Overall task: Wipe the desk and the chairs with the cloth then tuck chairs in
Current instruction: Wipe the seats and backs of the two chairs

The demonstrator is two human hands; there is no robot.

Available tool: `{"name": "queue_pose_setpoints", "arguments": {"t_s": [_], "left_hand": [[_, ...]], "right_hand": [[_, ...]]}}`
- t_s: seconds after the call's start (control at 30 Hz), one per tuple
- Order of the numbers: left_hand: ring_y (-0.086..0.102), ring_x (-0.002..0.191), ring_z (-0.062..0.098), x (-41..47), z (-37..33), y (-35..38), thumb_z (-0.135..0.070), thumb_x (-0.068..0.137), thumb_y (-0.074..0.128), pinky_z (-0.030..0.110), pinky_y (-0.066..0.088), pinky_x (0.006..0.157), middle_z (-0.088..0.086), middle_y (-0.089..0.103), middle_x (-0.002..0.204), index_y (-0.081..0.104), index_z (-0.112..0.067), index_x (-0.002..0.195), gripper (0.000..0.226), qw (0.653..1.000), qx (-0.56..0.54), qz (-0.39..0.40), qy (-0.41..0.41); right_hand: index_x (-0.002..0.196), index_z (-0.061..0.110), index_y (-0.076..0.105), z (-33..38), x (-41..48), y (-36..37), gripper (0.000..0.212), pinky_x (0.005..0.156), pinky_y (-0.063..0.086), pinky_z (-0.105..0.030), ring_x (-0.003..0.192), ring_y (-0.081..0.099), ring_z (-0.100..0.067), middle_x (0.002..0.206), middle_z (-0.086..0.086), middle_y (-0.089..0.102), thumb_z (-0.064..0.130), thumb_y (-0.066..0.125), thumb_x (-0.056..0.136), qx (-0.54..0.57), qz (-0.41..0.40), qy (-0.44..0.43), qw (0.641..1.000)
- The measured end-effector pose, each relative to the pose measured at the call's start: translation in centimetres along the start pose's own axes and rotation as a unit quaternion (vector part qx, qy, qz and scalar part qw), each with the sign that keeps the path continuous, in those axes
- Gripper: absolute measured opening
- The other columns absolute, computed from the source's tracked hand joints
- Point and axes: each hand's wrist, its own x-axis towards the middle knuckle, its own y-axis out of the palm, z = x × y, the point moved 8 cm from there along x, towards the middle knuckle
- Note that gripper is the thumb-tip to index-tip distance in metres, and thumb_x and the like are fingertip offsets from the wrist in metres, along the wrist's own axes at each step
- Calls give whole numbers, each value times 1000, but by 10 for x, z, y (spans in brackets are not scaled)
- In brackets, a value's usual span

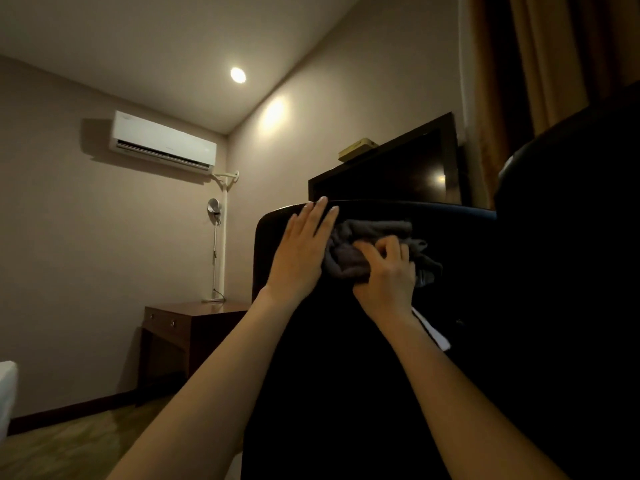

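Observation:
A black chair back (pixel 346 358) fills the lower middle of the head view, its top edge near the middle of the frame. A crumpled grey cloth (pixel 377 244) lies against the chair back just under that edge. My right hand (pixel 386 275) grips the cloth with curled fingers. My left hand (pixel 301 251) lies flat on the chair back to the left of the cloth, fingers straight and reaching the top edge. A second dark chair (pixel 571 271) stands at the right. The dark wooden desk (pixel 180 327) is behind the chair, at the left.
A dark television (pixel 398 171) stands behind the chair with a yellowish box (pixel 356 150) above it. A floor lamp (pixel 214 251) rests on the desk corner. An air conditioner (pixel 162 143) hangs on the far wall. Brown curtains (pixel 554 64) hang at the right. A white bed edge (pixel 7 393) shows far left.

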Motion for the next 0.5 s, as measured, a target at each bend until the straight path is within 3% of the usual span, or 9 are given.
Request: {"name": "queue_pose_setpoints", "arguments": {"t_s": [0.17,0.23,0.33,0.43,0.5], "left_hand": [[-16,144,21,2,-15,24,-23,98,42,31,-12,114,3,-16,157,-3,-19,150,69,996,29,81,3],[-15,145,21,3,-24,22,-30,97,44,30,-12,114,4,-15,157,-2,-19,150,71,996,19,91,10],[-8,146,18,17,-38,0,-21,97,44,29,-4,116,2,-7,159,2,-17,151,68,997,-49,51,3],[0,146,15,36,-47,-10,-16,97,43,27,2,116,0,1,159,2,-16,151,67,993,-114,39,-17],[-4,146,18,43,-45,-1,-15,97,43,31,-1,117,2,-2,159,0,-16,151,69,993,-92,69,-24]], "right_hand": [[111,18,66,-14,-6,7,36,78,43,-40,105,46,-32,109,-10,50,20,68,75,0,130,43,991],[100,16,69,-9,1,-12,32,71,41,-38,95,51,-34,100,-11,53,17,68,68,-12,91,21,996],[88,14,72,-17,11,-47,34,61,43,-38,76,58,-38,86,-14,58,20,56,58,-18,-60,61,996],[101,13,70,-34,28,-73,31,72,45,-44,89,56,-39,99,-17,58,17,55,73,-15,-169,151,974],[116,15,64,-50,41,-72,35,87,41,-47,106,48,-34,115,-15,52,11,60,81,14,-143,212,967]]}}
